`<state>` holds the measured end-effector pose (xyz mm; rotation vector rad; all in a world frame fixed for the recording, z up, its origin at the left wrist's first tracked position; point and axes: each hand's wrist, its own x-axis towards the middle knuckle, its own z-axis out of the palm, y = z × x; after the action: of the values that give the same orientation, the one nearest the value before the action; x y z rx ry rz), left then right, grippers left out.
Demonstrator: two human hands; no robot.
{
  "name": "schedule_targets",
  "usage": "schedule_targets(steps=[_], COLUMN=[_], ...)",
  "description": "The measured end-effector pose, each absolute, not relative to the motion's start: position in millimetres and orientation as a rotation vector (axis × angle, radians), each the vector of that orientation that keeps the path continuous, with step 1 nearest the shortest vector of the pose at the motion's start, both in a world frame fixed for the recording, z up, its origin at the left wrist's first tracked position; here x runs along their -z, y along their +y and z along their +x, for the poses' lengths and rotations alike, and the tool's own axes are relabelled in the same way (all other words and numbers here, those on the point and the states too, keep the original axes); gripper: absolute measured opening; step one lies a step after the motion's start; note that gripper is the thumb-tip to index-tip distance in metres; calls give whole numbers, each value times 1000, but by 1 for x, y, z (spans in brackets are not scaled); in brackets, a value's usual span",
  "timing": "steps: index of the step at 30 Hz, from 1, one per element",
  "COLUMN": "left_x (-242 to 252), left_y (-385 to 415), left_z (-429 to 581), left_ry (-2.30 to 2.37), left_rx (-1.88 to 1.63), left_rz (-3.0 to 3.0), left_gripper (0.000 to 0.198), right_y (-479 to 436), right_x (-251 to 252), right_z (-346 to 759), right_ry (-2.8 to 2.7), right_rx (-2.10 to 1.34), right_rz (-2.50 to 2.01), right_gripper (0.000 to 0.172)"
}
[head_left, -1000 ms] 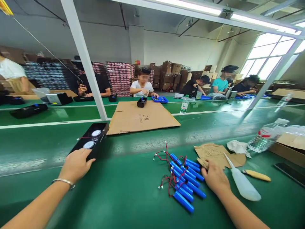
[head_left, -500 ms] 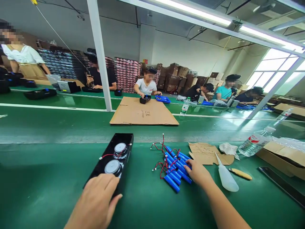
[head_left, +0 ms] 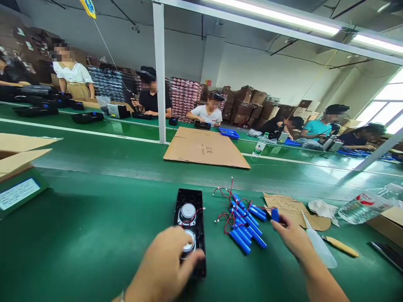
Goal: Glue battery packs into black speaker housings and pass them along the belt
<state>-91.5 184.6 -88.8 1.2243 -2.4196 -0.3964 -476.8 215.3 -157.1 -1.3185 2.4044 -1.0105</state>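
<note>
A black speaker housing (head_left: pixel 199 235) with two round speakers (head_left: pixel 188 211) lies lengthwise before me. My left hand (head_left: pixel 168 260) grips its near part from above, thumb over the right side and fingers covering much of the nearer speaker. To the right, several blue battery packs (head_left: pixel 247 230) lie in a loose heap, their red and black leads and white plugs tangled at the left. Between thumb and fingers my right hand (head_left: pixel 292 237) pinches one blue battery pack (head_left: pixel 275 214), raised just right of the heap; its red lead trails leftward.
Right of the batteries lie a cardboard scrap (head_left: pixel 288 207), crumpled tissue (head_left: pixel 324 208), a white squeeze bottle (head_left: pixel 321 247), a yellow-handled tool (head_left: pixel 343 246), a water bottle (head_left: pixel 362 205) and a phone (head_left: pixel 388 253). A cardboard sheet (head_left: pixel 208 147) lies ahead; an open box (head_left: pixel 22 188) stands left. Co-workers sit opposite.
My right hand has taken one battery pack from the heap and moved right with it. The speaker housing has turned from slanted to nearly straight under my left hand. The view has swung left.
</note>
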Motion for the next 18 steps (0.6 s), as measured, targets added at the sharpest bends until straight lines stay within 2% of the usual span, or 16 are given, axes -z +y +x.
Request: schedule_targets(steps=[3, 5, 7, 11, 14, 18], left_x=[84, 94, 111, 139, 148, 151], left_y=[139, 114, 100, 97, 98, 92], left_z=[-76, -71, -71, -71, -67, -64], left_ry=[-2014, -1817, -1704, -1788, -1870, -1863], left_rx=[418, 694, 999, 1204, 1235, 1297], left_rz=[1474, 1568, 1493, 1202, 1087, 1012], left_gripper=[36, 46, 56, 72, 77, 78], right_y=[212, 205, 195, 170, 144, 106], right_x=[132, 115, 100, 91, 96, 103], right_z=[-451, -421, -386, -325, -294, -266], right_ry=[2051, 1767, 1594, 1423, 1407, 1398], right_rx=[1404, 1558, 1506, 1357, 1363, 1338], right_rz=[-1221, -1232, -1246, -1274, -1405, -1544], right_gripper=[63, 73, 77, 66, 54, 52])
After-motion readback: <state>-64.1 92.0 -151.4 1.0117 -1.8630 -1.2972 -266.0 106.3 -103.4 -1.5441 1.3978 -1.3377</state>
